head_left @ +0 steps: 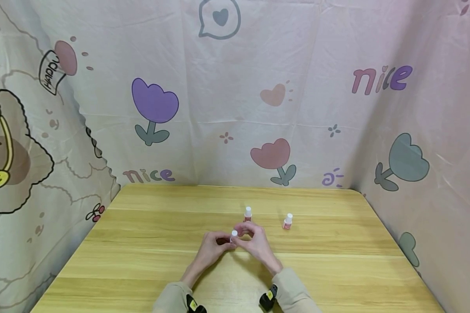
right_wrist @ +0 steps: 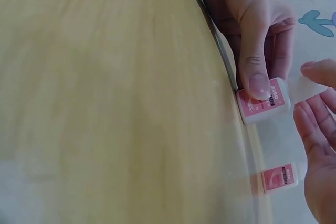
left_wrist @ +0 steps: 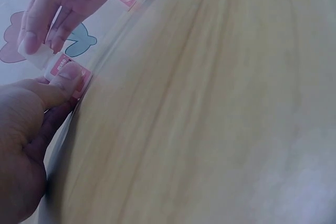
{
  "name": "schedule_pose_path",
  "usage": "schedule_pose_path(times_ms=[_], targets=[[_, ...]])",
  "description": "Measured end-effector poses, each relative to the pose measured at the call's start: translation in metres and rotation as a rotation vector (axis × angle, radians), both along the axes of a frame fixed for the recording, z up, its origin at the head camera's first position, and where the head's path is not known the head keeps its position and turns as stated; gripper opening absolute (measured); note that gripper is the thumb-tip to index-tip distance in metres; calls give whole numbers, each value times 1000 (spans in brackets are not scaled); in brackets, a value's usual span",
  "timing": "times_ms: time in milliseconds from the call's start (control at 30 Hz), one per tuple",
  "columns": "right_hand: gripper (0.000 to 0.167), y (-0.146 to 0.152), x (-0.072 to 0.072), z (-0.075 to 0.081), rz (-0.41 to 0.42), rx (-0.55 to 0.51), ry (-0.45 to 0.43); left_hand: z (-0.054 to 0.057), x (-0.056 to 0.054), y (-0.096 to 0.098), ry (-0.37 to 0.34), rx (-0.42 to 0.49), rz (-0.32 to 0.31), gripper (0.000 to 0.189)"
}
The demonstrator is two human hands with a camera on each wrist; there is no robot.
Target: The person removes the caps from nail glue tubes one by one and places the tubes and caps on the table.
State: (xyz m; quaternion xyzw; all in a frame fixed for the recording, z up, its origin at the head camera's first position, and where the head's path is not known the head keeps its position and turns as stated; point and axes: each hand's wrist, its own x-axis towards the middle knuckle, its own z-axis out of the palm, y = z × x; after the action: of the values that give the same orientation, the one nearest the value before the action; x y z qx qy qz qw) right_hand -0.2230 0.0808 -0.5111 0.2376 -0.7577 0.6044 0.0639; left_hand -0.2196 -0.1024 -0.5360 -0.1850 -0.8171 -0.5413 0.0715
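A small white bottle (right_wrist: 245, 113) with a pink label stands on the table between both hands. My left hand (head_left: 213, 250) pinches its body, the thumb lying across the label in both wrist views. With thumb and fingers, my right hand (head_left: 257, 244) pinches the white cap (left_wrist: 35, 55) at the bottle's top. From the head view only the cap and a little of the bottle show between the fingers. Just behind the right hand stands a second such bottle (head_left: 248, 213), its lower part partly hidden. A third bottle (head_left: 287, 221) is upright further right.
The wooden table (head_left: 141, 243) reaches back to a printed cloth (head_left: 219, 87) hanging behind it, with more cloth along both sides. Black devices (head_left: 268, 298) are strapped at the wrists over beige sleeves (head_left: 293, 291).
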Motion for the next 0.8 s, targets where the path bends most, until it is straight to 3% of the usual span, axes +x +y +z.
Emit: schedule_pose_path(times_ms=[300, 533, 800], targets=[[22, -1, 0, 0, -47, 22, -12, 0, 1, 0, 16, 11, -15, 14], [23, -2, 0, -1, -34, 21, 41, 0, 2, -1, 18, 9, -11, 12], [23, 0, 0, -1, -14, 20, 28, 1, 2, 0, 5, 9, -10, 12]])
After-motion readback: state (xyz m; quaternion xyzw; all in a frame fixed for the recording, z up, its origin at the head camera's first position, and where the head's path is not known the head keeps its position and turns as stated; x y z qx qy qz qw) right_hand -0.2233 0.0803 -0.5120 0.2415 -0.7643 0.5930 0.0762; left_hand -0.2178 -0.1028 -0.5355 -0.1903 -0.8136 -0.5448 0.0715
